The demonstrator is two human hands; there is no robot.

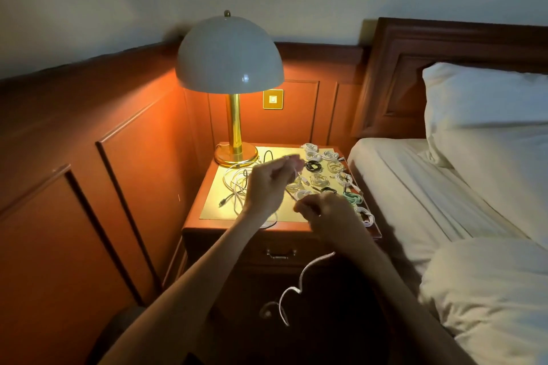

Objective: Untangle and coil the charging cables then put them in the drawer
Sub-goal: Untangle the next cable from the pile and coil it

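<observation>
My left hand (pixel 268 184) is raised over the nightstand (pixel 207 224), pinching the plug end of a white cable (pixel 292 290). My right hand (pixel 329 216) grips the same cable lower down, and its loose length hangs in curls in front of the shut drawer (pixel 280 253). A tangle of white and black cables (pixel 237 187) lies on the left of the tabletop. Several coiled cables (pixel 326 167), white, black and one green (pixel 353 198), sit in rows on the right half.
A lit lamp (pixel 234 115) with a brass stem and white dome stands at the back left of the nightstand. Wood panelling lines the wall to the left. A bed (pixel 430 195) with white sheets and pillows is close on the right.
</observation>
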